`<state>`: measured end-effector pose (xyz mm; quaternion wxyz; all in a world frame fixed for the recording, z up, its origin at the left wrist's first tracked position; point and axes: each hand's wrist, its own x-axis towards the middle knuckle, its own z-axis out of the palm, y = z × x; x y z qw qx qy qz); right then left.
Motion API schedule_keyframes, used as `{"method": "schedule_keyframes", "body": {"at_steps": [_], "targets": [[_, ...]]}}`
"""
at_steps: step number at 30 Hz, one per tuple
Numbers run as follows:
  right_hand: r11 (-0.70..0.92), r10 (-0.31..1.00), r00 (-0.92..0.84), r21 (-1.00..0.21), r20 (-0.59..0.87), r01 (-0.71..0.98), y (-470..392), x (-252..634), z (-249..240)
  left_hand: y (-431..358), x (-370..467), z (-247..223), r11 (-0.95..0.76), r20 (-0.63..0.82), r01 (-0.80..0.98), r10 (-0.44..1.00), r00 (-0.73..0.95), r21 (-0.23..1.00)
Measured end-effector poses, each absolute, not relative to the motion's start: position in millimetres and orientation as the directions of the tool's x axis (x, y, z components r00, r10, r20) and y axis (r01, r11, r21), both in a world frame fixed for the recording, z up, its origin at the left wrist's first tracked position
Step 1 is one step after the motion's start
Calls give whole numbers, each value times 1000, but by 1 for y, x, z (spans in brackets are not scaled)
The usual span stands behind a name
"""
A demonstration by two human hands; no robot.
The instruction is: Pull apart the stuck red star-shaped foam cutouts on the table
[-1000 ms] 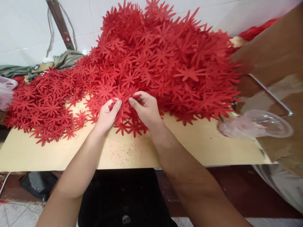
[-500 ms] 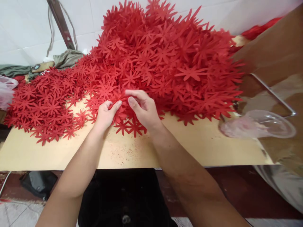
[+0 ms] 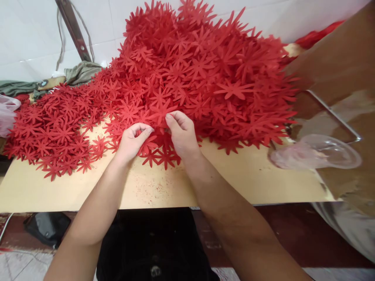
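Note:
A large heap of red flower-shaped cutouts [image 3: 202,66] covers the back of the pale table [image 3: 234,179]. In front of the heap, my right hand [image 3: 183,130] pinches the edge of one red flower piece [image 3: 160,113] between thumb and forefinger. Just left of it, my left hand [image 3: 133,140] is closed, thumb tip against the fingertips near more red petals. What is between those fingertips is too small to make out. Several loose flower pieces [image 3: 165,156] lie on the table between my wrists.
A lower spread of red pieces [image 3: 55,132] reaches the left end. A clear plastic container [image 3: 331,152] sits at the right, beside brown cardboard [image 3: 336,70]. Grey-green cloth [image 3: 83,72] lies at the back left, and a white plastic bag [image 3: 7,113] is at the left edge.
My right hand has closed its fingers on a red flower piece and moved slightly right. The flower piece now shows spread out above and between my hands. My left thumb and fingertips have come together.

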<state>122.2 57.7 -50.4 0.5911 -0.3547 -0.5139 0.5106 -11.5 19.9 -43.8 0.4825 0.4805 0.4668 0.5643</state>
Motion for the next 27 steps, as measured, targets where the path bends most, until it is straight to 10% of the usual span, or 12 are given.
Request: {"method": "schedule_keyframes", "body": {"at_steps": [27], "targets": [[469, 860, -278, -878, 429, 97, 55, 125, -53, 22, -19, -40, -63, 7, -257, 977, -215, 964]]}}
